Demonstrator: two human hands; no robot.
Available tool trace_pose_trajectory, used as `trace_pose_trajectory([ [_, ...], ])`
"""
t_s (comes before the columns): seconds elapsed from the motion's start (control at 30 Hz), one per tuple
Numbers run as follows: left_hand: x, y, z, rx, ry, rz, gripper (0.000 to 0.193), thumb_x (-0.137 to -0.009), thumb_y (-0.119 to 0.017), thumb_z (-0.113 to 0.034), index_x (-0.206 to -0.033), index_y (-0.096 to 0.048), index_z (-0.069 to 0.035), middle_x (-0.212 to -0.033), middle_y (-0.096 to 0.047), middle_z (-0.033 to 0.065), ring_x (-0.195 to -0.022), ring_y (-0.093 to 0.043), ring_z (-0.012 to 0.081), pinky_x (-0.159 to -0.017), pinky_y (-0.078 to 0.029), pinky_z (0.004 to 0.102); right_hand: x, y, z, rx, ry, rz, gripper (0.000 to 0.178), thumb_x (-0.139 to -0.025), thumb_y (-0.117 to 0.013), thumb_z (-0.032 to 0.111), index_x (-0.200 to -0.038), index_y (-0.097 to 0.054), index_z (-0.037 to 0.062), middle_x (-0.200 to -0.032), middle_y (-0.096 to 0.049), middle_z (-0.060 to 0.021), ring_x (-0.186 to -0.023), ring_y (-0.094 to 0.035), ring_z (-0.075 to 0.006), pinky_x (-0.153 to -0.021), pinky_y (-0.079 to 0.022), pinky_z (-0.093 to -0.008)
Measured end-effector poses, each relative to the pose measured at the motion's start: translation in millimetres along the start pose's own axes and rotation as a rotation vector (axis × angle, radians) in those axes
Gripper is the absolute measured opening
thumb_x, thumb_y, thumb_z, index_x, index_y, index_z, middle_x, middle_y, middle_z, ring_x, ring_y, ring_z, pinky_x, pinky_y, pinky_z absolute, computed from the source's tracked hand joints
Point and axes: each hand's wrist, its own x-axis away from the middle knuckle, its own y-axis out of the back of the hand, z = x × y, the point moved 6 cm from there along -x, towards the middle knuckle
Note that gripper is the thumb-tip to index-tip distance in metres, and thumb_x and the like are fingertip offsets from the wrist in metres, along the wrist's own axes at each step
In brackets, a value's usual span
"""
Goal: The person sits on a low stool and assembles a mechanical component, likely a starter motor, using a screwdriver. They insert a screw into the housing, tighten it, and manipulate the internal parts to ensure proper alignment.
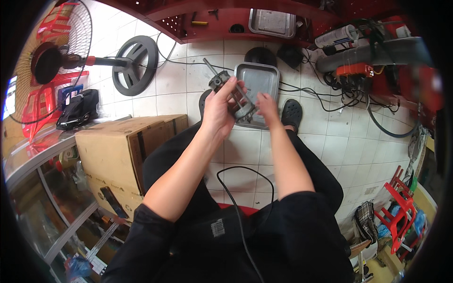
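- One grey metal machine part (244, 112) with one rod at its upper end, at 12 o'clock just above the centre of the view, tilted.
- Two hands: the left hand (218, 112) grips the part; the right hand (268, 108) has curled fingers near the part's lower end; I cannot tell whether it grips anything.
- Two trays: one grey tray (265, 78) on the tiled floor at 1 o'clock, partly behind the hands; one metal tray (272, 22) farther up, between 12 and 1, on a red shelf (217, 30).
- Two dark shoes; the right shoe (292, 112) shows at 2 o'clock, the left mostly hidden.
- One standing fan (47, 59) at 10 o'clock.
- One large cardboard box (104, 153) at 9 o'clock.
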Motion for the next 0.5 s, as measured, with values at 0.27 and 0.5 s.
trace_pose_trajectory([
  [0.27, 7, -3, 1, 0.189, 0.015, 0.077, 0.036, -0.086, -0.064, -0.037, -0.103, -0.055, -0.006, -0.095, -0.061, 0.0068, -0.088, -0.059, 0.0169, -0.070, -0.052, 0.0351, 212, -17, 137, 0.067, -0.065, 0.393, 0.042, -0.095, -0.043, 0.041, -0.101, -0.055, 0.0009, -0.075, -0.059, -0.0083, -0.056, -0.058, -0.0155, -0.043, -0.041, -0.0255],
  [0.5, 34, -30, 9, 0.197, 0.104, 0.327, 0.036, -0.085, -0.064, -0.024, -0.111, -0.048, -0.005, -0.100, -0.061, 0.0110, -0.095, -0.059, 0.0213, -0.079, -0.051, 0.0383, 219, -5, 111, -0.103, 0.223, 0.299, 0.033, -0.098, -0.040, 0.031, -0.099, -0.052, 0.0000, -0.073, -0.055, -0.0063, -0.058, -0.056, -0.0127, -0.049, -0.043, -0.0234],
])
